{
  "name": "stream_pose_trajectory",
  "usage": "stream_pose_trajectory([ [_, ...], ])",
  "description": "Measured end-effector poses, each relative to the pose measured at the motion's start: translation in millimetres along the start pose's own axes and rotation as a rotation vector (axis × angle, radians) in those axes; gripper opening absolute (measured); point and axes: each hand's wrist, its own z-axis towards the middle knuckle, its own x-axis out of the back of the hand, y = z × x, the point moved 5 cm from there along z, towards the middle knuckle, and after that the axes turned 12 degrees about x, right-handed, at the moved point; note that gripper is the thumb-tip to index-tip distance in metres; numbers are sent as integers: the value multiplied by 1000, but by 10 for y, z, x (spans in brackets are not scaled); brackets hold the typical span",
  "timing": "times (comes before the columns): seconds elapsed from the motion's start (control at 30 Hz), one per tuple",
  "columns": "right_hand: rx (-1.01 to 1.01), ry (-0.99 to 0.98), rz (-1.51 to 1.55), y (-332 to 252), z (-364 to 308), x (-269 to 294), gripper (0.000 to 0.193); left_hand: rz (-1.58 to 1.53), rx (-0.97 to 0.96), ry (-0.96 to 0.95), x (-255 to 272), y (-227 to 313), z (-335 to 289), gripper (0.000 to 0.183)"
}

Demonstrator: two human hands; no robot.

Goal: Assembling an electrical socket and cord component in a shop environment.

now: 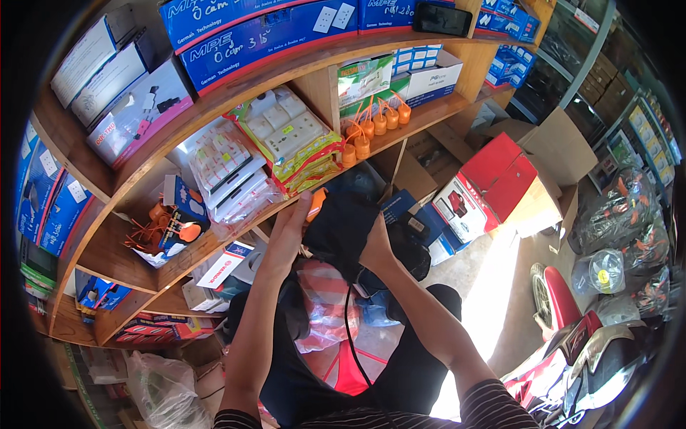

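Note:
A dark, limp piece of black cloth or a bag (334, 227) hangs in front of me, below the shelf edge. My right hand (377, 247) is closed on its right side, fingers mostly hidden by the hand and the cloth. At its left, my left hand (288, 227) is raised with the fingers closed around a small orange object (316, 205), whose kind I cannot make out. That orange object lies against the black cloth. Below both hands is a red-and-white checked plastic bag (321, 293), between my knees.
Curved wooden shelves (286, 61) hold blue boxes (268, 39), packaged white sockets (279, 118) and orange bulb holders (379, 123). A red carton (493, 179) stands at right, near a red motorbike (561, 293). A thin black cable (348, 322) runs down between my legs.

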Motion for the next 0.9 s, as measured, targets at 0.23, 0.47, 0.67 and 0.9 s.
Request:
stream_pose_trajectory([
  [0.23,-179,112,311,90,-55,-29,19,247,-193,2,0,37,-31,42],
  [0.47,-140,56,182,97,-55,-41,22,314,-577,81,-70,163,-105,48],
  [0.67,-431,420,842,146,-133,-86,25,11,-2,43,136,-65,17,55],
  [0.9,0,17,-24,-25,-29,50,26,218,-301,-28,13,76,-52,39],
])
